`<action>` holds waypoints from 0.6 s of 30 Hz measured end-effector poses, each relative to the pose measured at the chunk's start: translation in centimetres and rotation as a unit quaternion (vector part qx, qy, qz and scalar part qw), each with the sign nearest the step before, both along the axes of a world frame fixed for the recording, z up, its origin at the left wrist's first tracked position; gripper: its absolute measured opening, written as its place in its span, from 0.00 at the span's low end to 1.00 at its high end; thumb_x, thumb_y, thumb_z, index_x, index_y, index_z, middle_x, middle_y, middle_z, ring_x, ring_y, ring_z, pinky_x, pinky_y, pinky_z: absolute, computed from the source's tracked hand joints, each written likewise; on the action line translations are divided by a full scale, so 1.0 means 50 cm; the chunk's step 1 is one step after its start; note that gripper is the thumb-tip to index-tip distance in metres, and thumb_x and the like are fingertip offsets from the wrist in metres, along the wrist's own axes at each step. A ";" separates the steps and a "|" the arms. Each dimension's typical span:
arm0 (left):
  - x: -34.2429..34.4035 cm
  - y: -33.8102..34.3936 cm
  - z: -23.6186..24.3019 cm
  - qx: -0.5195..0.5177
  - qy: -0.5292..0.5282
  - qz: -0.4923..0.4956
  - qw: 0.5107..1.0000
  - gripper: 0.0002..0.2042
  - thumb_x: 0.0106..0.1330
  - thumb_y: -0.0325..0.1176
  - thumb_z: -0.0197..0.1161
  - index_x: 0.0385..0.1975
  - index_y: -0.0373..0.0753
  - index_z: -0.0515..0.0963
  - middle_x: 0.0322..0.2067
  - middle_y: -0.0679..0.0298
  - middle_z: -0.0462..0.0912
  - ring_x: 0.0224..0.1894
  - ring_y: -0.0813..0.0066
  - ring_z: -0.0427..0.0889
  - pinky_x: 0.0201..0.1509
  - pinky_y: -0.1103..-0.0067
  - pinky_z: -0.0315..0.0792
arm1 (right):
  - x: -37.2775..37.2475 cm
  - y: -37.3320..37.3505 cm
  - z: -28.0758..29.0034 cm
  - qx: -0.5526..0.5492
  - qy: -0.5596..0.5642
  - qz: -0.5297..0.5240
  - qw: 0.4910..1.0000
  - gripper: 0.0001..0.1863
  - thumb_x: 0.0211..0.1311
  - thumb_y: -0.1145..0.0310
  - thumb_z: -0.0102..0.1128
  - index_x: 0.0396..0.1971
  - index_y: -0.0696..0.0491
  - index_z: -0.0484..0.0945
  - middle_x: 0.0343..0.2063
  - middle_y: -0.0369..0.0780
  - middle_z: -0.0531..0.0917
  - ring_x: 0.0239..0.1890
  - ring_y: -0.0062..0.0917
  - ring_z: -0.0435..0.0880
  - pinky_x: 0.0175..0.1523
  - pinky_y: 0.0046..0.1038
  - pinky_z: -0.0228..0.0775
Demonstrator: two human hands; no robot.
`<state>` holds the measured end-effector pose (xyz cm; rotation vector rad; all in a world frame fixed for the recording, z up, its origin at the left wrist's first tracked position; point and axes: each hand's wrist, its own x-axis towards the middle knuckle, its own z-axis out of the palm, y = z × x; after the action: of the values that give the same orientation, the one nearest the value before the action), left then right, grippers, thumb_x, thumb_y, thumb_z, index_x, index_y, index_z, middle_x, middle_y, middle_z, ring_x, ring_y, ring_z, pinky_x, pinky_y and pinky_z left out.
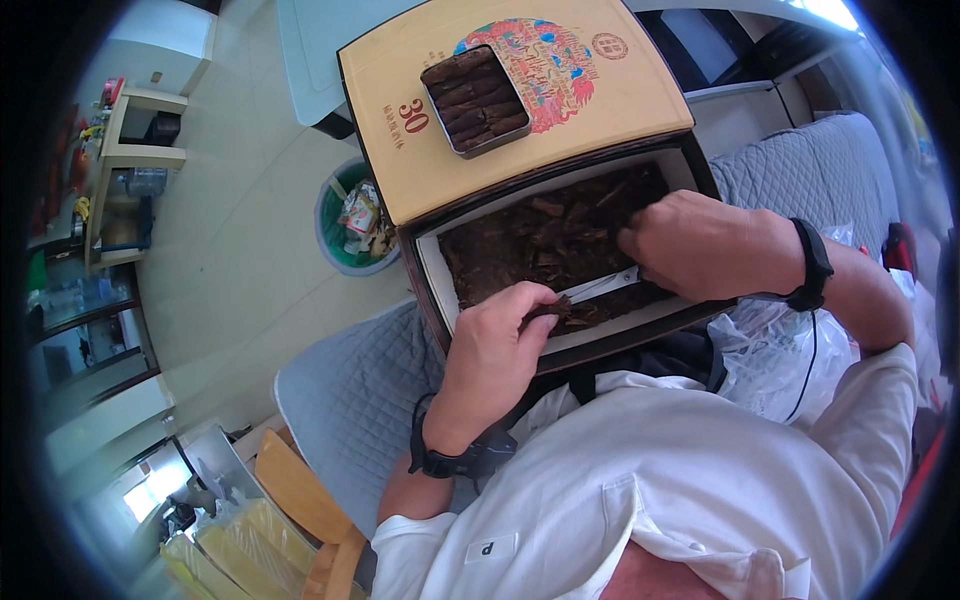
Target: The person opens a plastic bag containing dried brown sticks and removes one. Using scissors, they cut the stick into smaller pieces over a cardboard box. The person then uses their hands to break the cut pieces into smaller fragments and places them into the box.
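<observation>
Pinching a dark flake between left hand thumb and fingers, right hand curled around a thin pale tool inside the box on the lap; looks dry, light, crumbly, best gripped gently at edges.

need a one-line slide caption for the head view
Left hand pinches a dark piece while right hand digs into a box of compressed dark leaf.
</observation>
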<state>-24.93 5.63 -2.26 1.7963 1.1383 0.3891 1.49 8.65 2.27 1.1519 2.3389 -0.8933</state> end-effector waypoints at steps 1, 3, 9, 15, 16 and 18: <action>0.004 0.000 0.006 0.003 0.004 -0.006 1.000 0.09 0.63 0.24 0.68 0.42 0.33 0.82 0.34 0.53 0.87 0.34 0.63 0.87 0.40 0.75 0.79 | -0.007 0.003 0.002 0.002 0.010 -0.033 0.999 0.16 0.60 0.73 0.64 0.46 0.66 0.78 0.38 0.55 0.84 0.46 0.49 0.85 0.50 0.42 0.78; 0.008 -0.001 0.001 0.025 -0.005 -0.005 1.000 0.08 0.63 0.24 0.68 0.42 0.33 0.83 0.35 0.52 0.87 0.35 0.60 0.88 0.41 0.74 0.79 | -0.020 0.013 -0.012 0.016 0.056 -0.094 0.994 0.21 0.61 0.73 0.64 0.52 0.67 0.73 0.39 0.57 0.84 0.48 0.51 0.83 0.53 0.44 0.76; 0.022 -0.001 0.001 0.056 -0.015 0.016 0.998 0.08 0.63 0.23 0.68 0.41 0.32 0.83 0.36 0.50 0.87 0.36 0.56 0.88 0.41 0.71 0.79 | -0.047 0.050 -0.075 0.030 0.128 -0.121 0.984 0.28 0.60 0.74 0.64 0.58 0.69 0.68 0.42 0.60 0.82 0.51 0.54 0.81 0.56 0.45 0.75; 0.010 0.003 -0.010 0.074 -0.002 0.019 0.997 0.08 0.62 0.23 0.68 0.41 0.31 0.84 0.35 0.50 0.87 0.36 0.53 0.88 0.41 0.70 0.80 | -0.086 0.058 -0.102 0.001 0.175 -0.129 0.976 0.23 0.58 0.75 0.63 0.52 0.70 0.73 0.41 0.61 0.82 0.49 0.55 0.82 0.55 0.44 0.76; 0.008 0.004 -0.013 0.075 0.000 0.013 0.997 0.08 0.62 0.23 0.68 0.40 0.31 0.84 0.35 0.49 0.87 0.36 0.52 0.87 0.41 0.70 0.80 | -0.090 0.060 -0.105 0.005 0.188 -0.124 0.974 0.21 0.58 0.75 0.63 0.50 0.70 0.74 0.40 0.61 0.83 0.49 0.55 0.82 0.54 0.43 0.77; 0.005 0.003 -0.022 0.085 0.002 0.007 0.996 0.08 0.63 0.23 0.67 0.40 0.31 0.84 0.35 0.49 0.87 0.37 0.51 0.87 0.42 0.69 0.80 | -0.101 0.062 -0.106 0.025 0.187 -0.117 0.975 0.19 0.59 0.74 0.63 0.47 0.70 0.77 0.37 0.60 0.83 0.45 0.55 0.84 0.51 0.44 0.78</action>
<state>-24.67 5.79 -3.35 1.9376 1.1508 0.5035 -3.58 11.77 -3.03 1.4047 2.5667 -1.2332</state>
